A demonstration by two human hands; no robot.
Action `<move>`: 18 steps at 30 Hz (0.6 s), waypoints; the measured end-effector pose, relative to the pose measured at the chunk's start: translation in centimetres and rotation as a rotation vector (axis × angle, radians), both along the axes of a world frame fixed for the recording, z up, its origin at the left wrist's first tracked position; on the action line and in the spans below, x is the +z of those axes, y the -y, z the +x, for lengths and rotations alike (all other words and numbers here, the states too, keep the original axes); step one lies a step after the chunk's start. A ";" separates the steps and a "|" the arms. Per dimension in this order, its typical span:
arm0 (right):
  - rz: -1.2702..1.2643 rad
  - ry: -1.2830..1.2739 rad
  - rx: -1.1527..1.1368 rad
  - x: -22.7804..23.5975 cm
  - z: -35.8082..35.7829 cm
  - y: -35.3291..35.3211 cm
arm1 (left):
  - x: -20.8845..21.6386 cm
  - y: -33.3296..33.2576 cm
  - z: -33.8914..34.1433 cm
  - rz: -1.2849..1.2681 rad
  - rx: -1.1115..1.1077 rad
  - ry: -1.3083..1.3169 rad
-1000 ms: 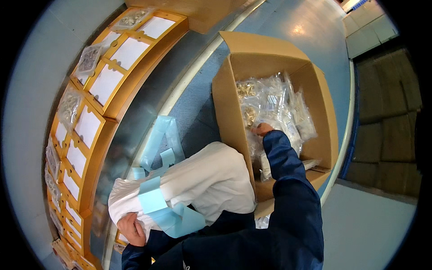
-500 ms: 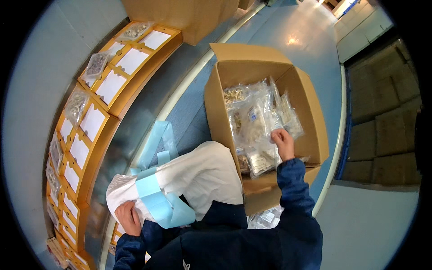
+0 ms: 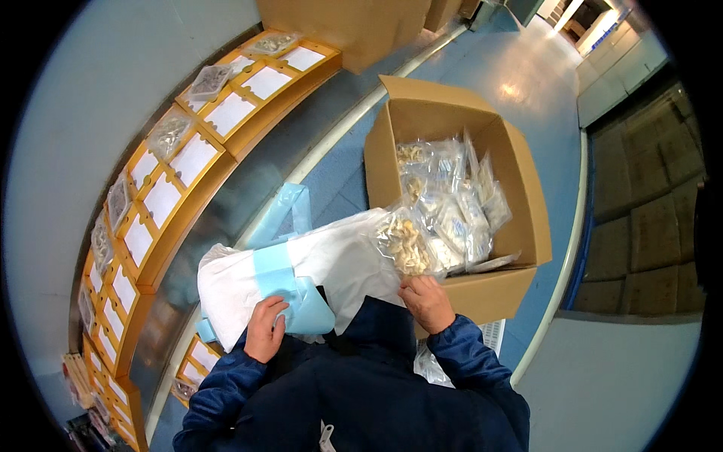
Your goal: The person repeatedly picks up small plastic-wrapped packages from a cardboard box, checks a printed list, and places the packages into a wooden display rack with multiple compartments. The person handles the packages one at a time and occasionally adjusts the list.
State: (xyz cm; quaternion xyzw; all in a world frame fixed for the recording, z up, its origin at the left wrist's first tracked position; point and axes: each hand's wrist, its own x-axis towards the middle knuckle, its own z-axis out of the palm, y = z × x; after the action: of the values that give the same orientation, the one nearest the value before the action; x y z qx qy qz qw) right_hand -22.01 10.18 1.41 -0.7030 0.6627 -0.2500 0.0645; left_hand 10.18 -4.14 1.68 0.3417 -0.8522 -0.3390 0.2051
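My right hand (image 3: pixel 429 303) pinches the near edge of a clear plastic bag (image 3: pixel 407 242) filled with small tan and yellowish pieces. The bag hangs over the near left rim of an open cardboard box (image 3: pixel 532 207). Inside the box lie several similar clear bags (image 3: pixel 452 226) with pale contents. Across my lap spreads a white sheet-like covering (image 3: pixel 226 290), crossed by a light blue band (image 3: pixel 273 267). Beside a loose fold of that band, my left hand (image 3: pixel 265 329) has its fingers loosely bent and the thumb apart, holding nothing visible.
Yellow-framed trays with white cards (image 3: pixel 197 157) line the left wall, several clear bags (image 3: pixel 169 134) lying on them. A large brown carton (image 3: pixel 339 30) stands beyond them. Stacked brown boxes (image 3: pixel 636 248) are at the right. Another clear bag (image 3: pixel 431 368) shows beneath the box.
My right hand has drawn a bag of tan pieces from the box toward my lap. My left hand has shifted right and up toward the light blue band. The view has also shifted.
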 end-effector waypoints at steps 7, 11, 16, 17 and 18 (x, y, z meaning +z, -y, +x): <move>-0.152 -0.074 -0.131 9.6 -2.1 -1.5 | -1.4 0.1 1.8 -0.090 -0.055 0.007; 0.015 0.084 -0.070 17.4 -2.4 -1.4 | -1.8 -0.3 1.3 0.083 -0.023 -0.055; 0.002 -0.106 0.197 11.4 0.3 5.2 | -4.2 -0.5 0.8 0.248 -0.069 0.063; 0.019 -0.095 0.254 9.2 0.7 6.6 | -5.1 -0.6 0.8 0.259 -0.079 0.084; 0.015 -0.102 0.278 7.4 1.4 7.9 | -5.4 -0.7 0.9 0.272 -0.087 0.115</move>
State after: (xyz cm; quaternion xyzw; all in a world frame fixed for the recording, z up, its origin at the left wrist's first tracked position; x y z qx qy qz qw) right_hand -20.64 2.27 8.77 -0.7994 0.5631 -0.1977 0.0699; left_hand 11.11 -3.42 -3.71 0.3479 -0.8227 -0.4399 0.0930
